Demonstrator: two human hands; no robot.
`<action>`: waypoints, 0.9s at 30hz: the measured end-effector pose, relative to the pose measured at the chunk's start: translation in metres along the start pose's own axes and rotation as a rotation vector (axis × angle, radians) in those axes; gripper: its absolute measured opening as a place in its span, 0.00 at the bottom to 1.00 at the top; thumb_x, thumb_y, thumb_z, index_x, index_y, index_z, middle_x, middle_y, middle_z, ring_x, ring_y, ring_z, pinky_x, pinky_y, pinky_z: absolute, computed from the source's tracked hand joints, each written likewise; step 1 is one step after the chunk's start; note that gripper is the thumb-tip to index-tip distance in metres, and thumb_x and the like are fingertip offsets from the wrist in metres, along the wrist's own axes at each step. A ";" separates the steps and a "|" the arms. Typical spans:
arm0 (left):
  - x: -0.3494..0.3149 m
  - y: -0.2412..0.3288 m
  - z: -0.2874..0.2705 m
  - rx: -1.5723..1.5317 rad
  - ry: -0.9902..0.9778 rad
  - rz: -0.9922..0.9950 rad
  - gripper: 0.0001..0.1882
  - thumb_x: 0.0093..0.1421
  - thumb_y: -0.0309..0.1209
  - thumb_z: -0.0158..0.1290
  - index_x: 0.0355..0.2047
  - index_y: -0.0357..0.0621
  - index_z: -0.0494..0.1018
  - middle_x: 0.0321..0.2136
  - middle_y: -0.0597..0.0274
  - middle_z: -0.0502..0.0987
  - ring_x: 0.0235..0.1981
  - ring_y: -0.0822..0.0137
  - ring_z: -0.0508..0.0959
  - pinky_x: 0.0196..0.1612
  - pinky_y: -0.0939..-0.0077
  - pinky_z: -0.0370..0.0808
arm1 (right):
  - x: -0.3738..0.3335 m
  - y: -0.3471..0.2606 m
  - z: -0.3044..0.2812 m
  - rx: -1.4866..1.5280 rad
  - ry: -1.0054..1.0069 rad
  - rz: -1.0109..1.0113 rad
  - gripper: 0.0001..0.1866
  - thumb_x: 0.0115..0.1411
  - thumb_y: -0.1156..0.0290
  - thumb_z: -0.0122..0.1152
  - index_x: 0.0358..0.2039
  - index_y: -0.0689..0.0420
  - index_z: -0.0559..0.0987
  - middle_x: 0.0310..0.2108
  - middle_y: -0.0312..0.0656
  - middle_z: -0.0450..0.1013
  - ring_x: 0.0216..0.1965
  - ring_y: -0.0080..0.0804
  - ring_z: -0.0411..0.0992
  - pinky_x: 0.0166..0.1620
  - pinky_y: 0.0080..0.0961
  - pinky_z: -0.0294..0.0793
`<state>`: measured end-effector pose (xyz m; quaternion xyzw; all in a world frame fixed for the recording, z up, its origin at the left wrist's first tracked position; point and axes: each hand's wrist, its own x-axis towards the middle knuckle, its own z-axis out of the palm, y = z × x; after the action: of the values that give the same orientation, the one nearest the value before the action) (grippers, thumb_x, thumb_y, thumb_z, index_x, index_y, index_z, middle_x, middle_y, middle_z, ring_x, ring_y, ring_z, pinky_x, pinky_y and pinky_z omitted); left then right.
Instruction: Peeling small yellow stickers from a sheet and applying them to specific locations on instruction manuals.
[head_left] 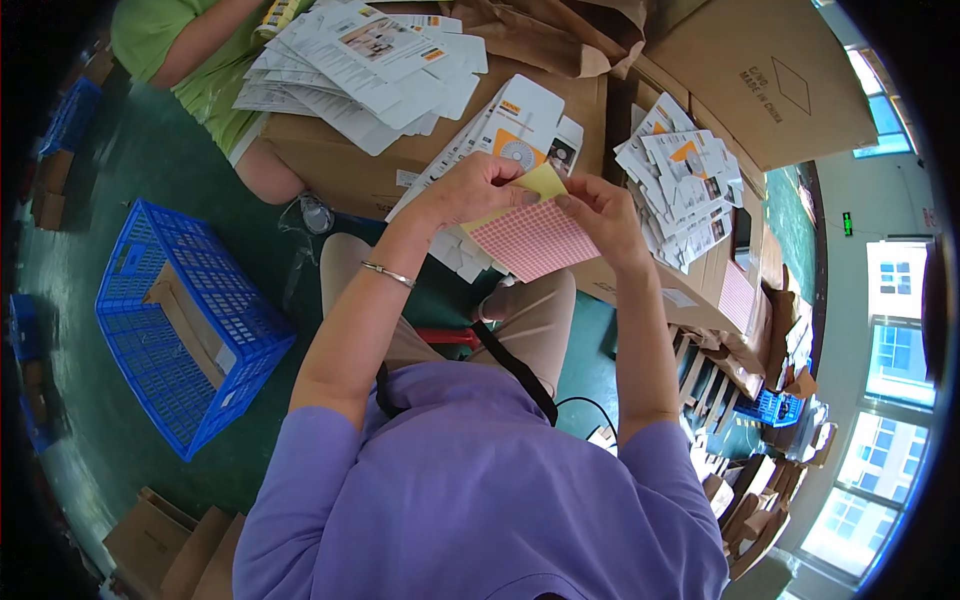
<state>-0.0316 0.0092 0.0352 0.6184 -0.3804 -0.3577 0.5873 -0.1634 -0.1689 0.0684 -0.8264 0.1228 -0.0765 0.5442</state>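
Note:
A sheet of small red-and-white stickers [537,243] with a bare yellow strip along its upper edge is stretched between my hands, above my lap. My left hand [478,190] pinches the sheet's upper left part between thumb and fingers. On the other side, my right hand [606,215] grips the upper right edge, thumb on the front. Just beyond the sheet, flat printed white-and-orange cartons [528,112] lie fanned on a brown cardboard box [340,165]; the sheet and my hands partly cover them.
A large heap of flat cartons [365,75] lies far left, beside a person in green [150,40]. More cartons [685,165] sit at the right, near an open box flap [775,85] and another pink sticker sheet [737,298]. A blue crate [190,310] stands on the floor at left.

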 end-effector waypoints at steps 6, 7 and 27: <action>-0.010 -0.014 -0.012 0.005 -0.002 0.011 0.12 0.50 0.32 0.60 0.31 0.36 0.76 0.21 0.66 0.75 0.24 0.77 0.68 0.32 0.79 0.67 | -0.005 -0.007 0.021 0.184 0.036 0.151 0.10 0.58 0.71 0.61 0.35 0.65 0.77 0.26 0.32 0.73 0.27 0.14 0.66 0.33 0.12 0.66; -0.011 -0.015 -0.012 0.001 0.003 0.009 0.12 0.50 0.32 0.60 0.31 0.36 0.76 0.21 0.66 0.75 0.24 0.77 0.68 0.32 0.79 0.67 | -0.005 -0.009 0.023 0.192 0.051 0.162 0.10 0.58 0.71 0.61 0.35 0.65 0.77 0.26 0.31 0.73 0.27 0.13 0.66 0.33 0.12 0.65; -0.014 -0.005 -0.012 0.193 0.004 0.011 0.11 0.52 0.27 0.59 0.37 0.39 0.78 0.29 0.67 0.79 0.31 0.80 0.73 0.39 0.82 0.71 | -0.014 -0.013 0.054 -0.655 0.357 -0.524 0.09 0.42 0.75 0.69 0.27 0.55 0.79 0.26 0.38 0.68 0.30 0.34 0.68 0.36 0.31 0.61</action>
<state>-0.0271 0.0274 0.0311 0.6707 -0.4153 -0.3152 0.5277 -0.1610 -0.1125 0.0587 -0.9320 0.0193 -0.3102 0.1866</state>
